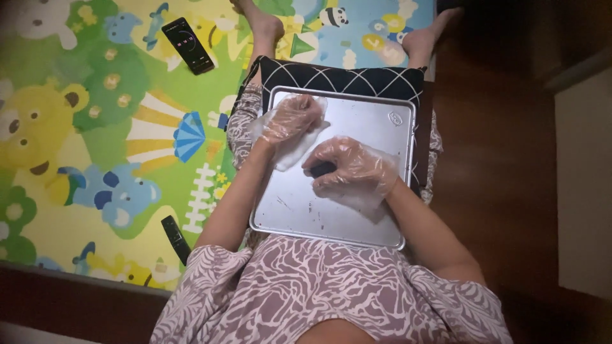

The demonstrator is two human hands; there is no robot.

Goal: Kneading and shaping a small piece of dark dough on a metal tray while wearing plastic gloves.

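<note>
A: Largest element?

B: A play mat point(95, 127) printed with cartoon animals in green, yellow and blue, covering the floor on the person's left. Dark wooden floor point(510, 165) lies to the right.

A: And next in size?

B: The seated person's patterned mauve-and-white garment point(319, 293), filling the lower middle of the view. Both bare feet rest at the top, on the mat.

A: What lies on the lap?

B: A black cushion point(344, 79) with a white diamond grid, and on top of it a rectangular silver metal tray point(363, 216) with a raised rim and a few dark specks on its surface.

A: The hands?

B: Both wear loose transparent plastic gloves. The left hand point(290, 121) rests near the tray's upper left corner, fingers curled, its grip pressing down on a crumpled clear plastic sheet point(299, 150) that lies on the tray. The right hand point(354, 169) sits at the tray's centre, just beside the left, its grip closed around a small dark object point(322, 169); what that object is cannot be told.

A: Smaller items?

B: A black smartphone point(187, 46) with a lit screen lies on the mat at the upper left, well apart from the tray. A slim black remote control point(175, 239) lies on the mat near the person's left elbow.
</note>
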